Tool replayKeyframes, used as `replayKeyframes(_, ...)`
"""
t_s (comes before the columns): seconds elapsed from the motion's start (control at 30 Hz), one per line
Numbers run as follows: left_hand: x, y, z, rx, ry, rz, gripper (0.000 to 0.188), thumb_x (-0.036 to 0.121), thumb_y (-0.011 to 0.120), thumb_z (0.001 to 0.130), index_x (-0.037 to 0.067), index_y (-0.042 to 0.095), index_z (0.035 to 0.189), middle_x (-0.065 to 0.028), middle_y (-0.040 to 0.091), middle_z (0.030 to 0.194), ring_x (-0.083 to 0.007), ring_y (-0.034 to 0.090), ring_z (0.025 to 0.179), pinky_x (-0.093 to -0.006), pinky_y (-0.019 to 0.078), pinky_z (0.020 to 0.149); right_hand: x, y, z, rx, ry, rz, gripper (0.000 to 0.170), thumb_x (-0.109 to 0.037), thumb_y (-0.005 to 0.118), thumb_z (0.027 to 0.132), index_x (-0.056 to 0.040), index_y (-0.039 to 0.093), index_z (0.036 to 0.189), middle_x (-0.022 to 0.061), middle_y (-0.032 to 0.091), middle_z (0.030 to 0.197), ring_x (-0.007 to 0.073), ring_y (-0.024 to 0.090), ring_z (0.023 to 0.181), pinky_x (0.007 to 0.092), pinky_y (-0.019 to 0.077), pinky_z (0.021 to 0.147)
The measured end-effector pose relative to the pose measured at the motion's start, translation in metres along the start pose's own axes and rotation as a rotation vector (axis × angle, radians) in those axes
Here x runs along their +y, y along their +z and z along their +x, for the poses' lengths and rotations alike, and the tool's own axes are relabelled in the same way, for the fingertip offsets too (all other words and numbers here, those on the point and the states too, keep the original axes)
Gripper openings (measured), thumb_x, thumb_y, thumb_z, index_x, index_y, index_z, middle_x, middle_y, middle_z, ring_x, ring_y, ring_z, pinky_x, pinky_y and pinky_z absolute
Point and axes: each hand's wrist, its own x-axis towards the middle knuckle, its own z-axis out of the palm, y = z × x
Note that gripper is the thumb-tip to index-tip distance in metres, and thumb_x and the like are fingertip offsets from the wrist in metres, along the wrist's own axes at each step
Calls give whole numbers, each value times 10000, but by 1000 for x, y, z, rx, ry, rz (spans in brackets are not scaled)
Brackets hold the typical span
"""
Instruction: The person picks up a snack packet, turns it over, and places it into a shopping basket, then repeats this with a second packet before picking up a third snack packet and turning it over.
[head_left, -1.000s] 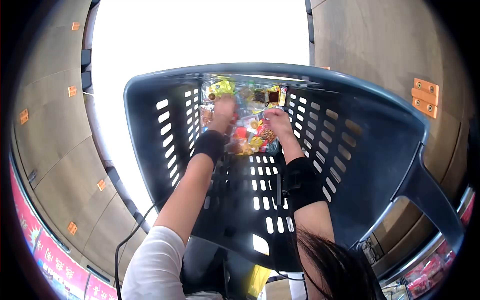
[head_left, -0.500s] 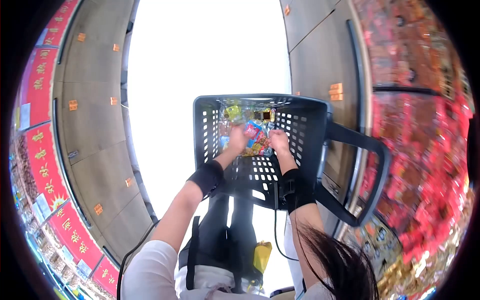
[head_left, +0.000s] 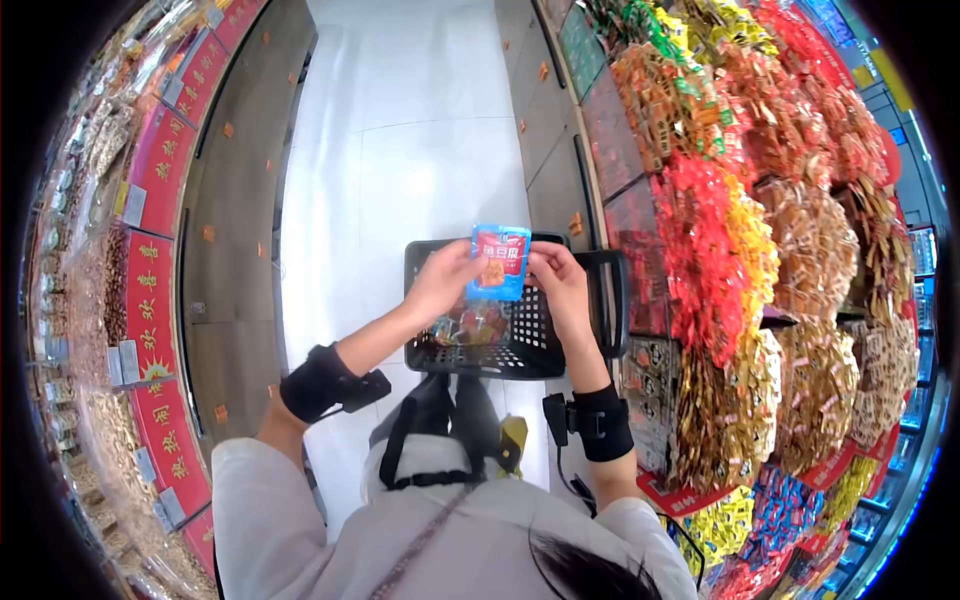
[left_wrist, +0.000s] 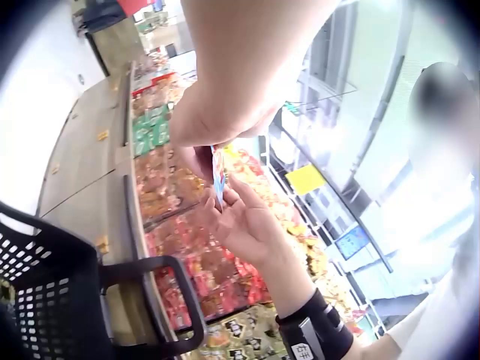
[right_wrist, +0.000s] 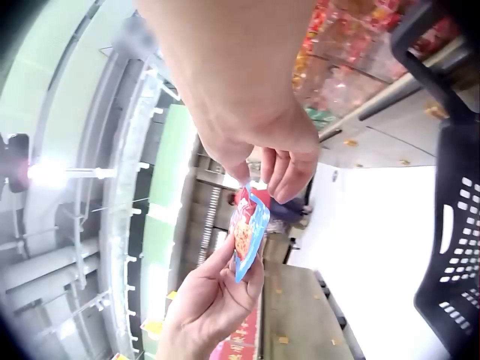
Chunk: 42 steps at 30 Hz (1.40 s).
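A small blue and red snack packet (head_left: 500, 262) with white printed characters stands upright in front of the person's chest, its front toward the head camera. The left hand (head_left: 440, 282) pinches its left side, thumb across the front. At the opposite edge the right hand (head_left: 562, 288) pinches the packet with thumb and fingertips. Seen from the right wrist, the packet (right_wrist: 249, 229) spans the space between both hands. Below the hands is a dark shopping basket (head_left: 533, 330), with several wrapped snacks (head_left: 472, 325) on its bottom, partly hidden by the left hand.
Bagged snacks (head_left: 700, 250) are heaped on the right-hand display, above wooden cabinets (head_left: 560, 170). Bins with red printed strips (head_left: 155, 270) line the left side. A pale tiled aisle floor (head_left: 400, 150) runs ahead. The basket's handle (left_wrist: 187, 300) leans toward the right-hand shelves.
Both hands were down inside the basket. The left hand took hold of the blue packet there, and both hands have raised it above the basket. The head view has tilted up, showing more shelves.
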Motion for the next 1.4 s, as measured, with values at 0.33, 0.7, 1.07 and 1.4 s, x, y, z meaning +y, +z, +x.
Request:
replayKeyframes(0.33,89,46,-101,-99,52,158,236,186,518,867,-26,546,966,-44,614,776,-59,533,680,-204,438,585,-88,21,-110,-44,-153,132,68,-48,596,793,-36,553,845,-12,585,746,25,512,662,158,380,585)
replayKeyframes(0.7,80,50,-120,-58,24,-10,97,100,602,805,4,592,814,-21,600,686,-27,499,530,-170,377,433,-82,11,-141,-74,-79,167,49,-49,599,789,-39,551,788,-4,585,693,30,524,596,167,403,533)
replayKeyframes(1.07,76,56,-120,-63,131,13,99,85,608,794,-13,609,799,-35,622,698,-23,523,571,-160,409,478,-80,8,-145,-41,-125,145,54,-45,597,792,-40,545,808,-3,583,710,30,527,613,161,395,527)
replayKeyframes(1.4,73,54,-120,-70,148,-32,98,66,612,789,-29,614,812,-40,626,749,-48,565,668,-185,460,613,-86,18,-154,-37,-157,31,94,-27,592,794,-26,544,875,22,608,776,38,552,653,159,405,526)
